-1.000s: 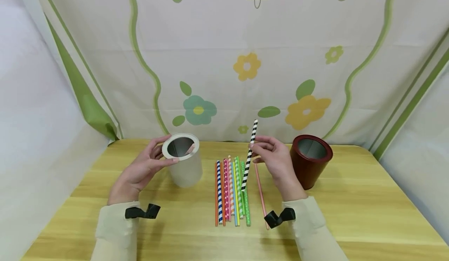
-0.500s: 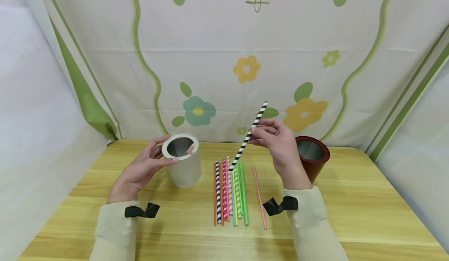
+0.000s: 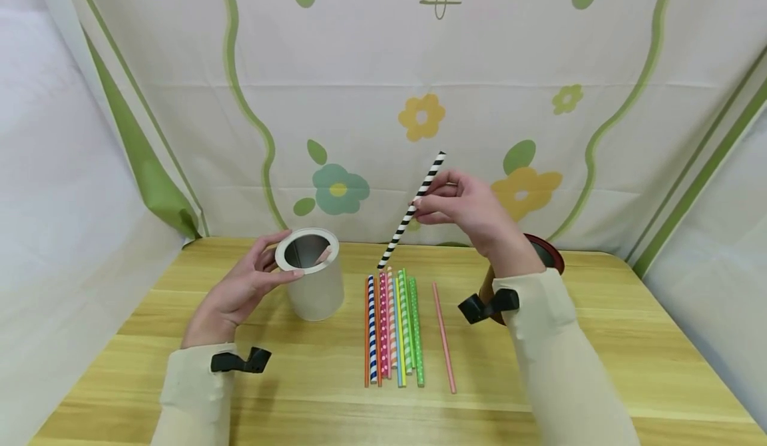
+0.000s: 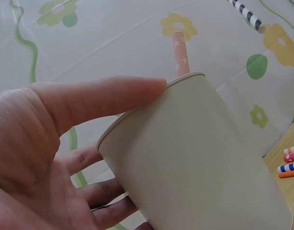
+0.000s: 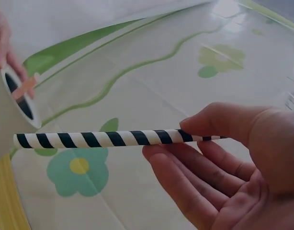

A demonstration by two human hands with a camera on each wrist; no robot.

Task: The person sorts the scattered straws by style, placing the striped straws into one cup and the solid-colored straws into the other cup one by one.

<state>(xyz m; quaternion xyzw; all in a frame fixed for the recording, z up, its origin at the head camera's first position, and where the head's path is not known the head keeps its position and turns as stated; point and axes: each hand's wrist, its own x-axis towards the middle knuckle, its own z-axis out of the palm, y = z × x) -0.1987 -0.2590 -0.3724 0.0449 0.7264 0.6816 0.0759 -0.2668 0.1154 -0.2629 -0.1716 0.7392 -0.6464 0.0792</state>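
Note:
My right hand (image 3: 464, 206) pinches a black-and-white striped paper straw (image 5: 104, 139) between thumb and fingers, tilted in the air above the table. Around the rim and side of a white can (image 3: 316, 293) curl the thumb and fingers of my left hand (image 3: 246, 286). That can stands upright at the left, with a pink straw (image 4: 180, 53) with white stars leaning inside it and poking past the rim. Below the raised straw, several colourful straws (image 3: 392, 329) lie side by side on the table. A single pink straw (image 3: 445, 339) lies apart to their right.
A dark red can (image 3: 551, 253) stands at the right, partly hidden behind my right forearm. The wooden table (image 3: 299, 393) ends at a white curtain (image 3: 383, 126) with flower prints behind it.
My right hand has lifted the striped straw up from beside the other straws, and its lower end has shifted left toward the white can. My left hand stays on the can.

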